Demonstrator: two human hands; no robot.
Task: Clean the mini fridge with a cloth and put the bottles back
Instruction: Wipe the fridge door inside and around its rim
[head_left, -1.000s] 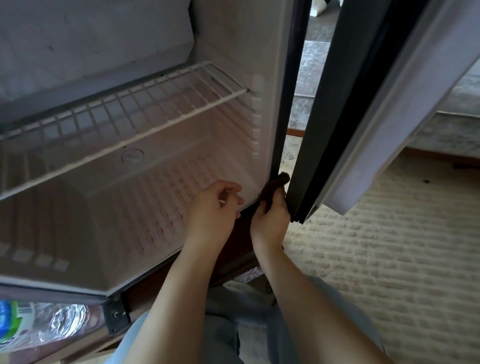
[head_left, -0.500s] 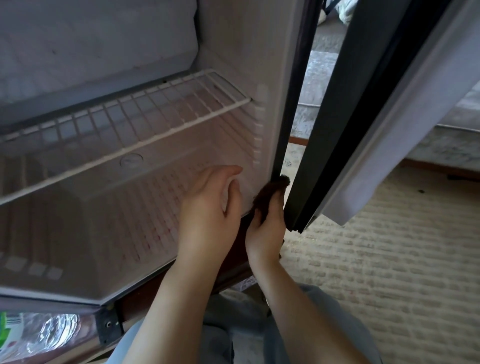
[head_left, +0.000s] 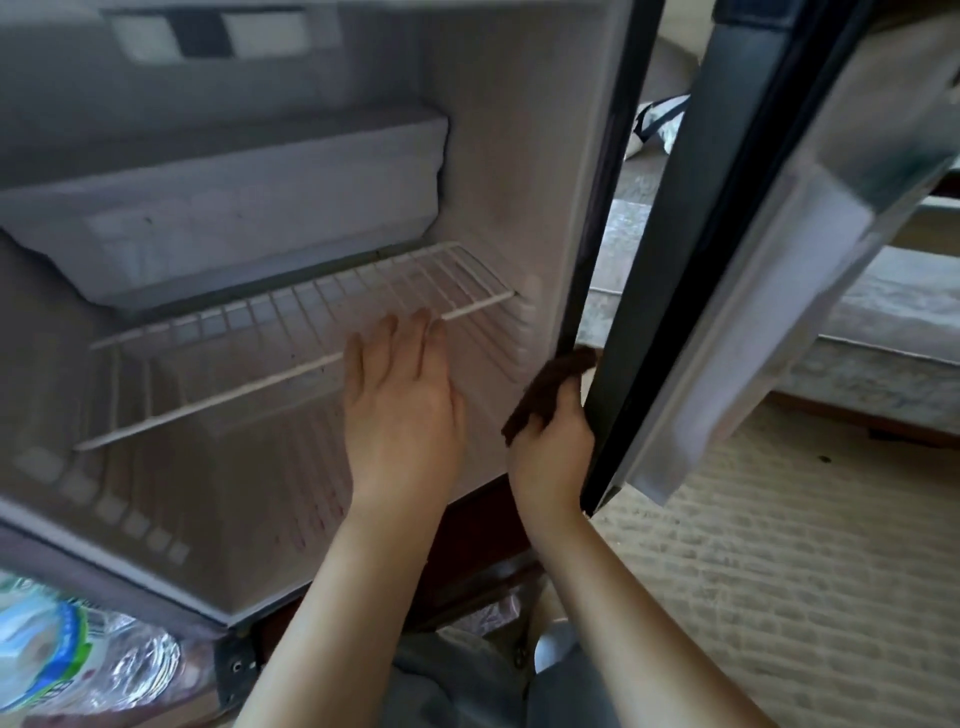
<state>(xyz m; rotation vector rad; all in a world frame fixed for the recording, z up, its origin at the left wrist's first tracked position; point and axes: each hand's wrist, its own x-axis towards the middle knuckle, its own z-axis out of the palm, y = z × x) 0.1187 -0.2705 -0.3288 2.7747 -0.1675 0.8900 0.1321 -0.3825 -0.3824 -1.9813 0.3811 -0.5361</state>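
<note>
Mini fridge (head_left: 519, 156) stands open, white wire shelf (head_left: 260, 332) inside; plastic bottles (head_left: 62, 654) lie outside its lower left corner. Left hand (head_left: 400, 410), fingers straight, hovers at the shelf's front edge. Right hand (head_left: 550, 452) clutches brown cloth (head_left: 550, 382) against the fridge's right edge.

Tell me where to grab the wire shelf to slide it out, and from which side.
Take the thick front rail of the wire shelf, coming straight in from the open front. It is the nearest bar, runs the full width and faces you, while the right end sits against the ribbed wall. The left hand is open right by it; the right hand holds the cloth.
</note>
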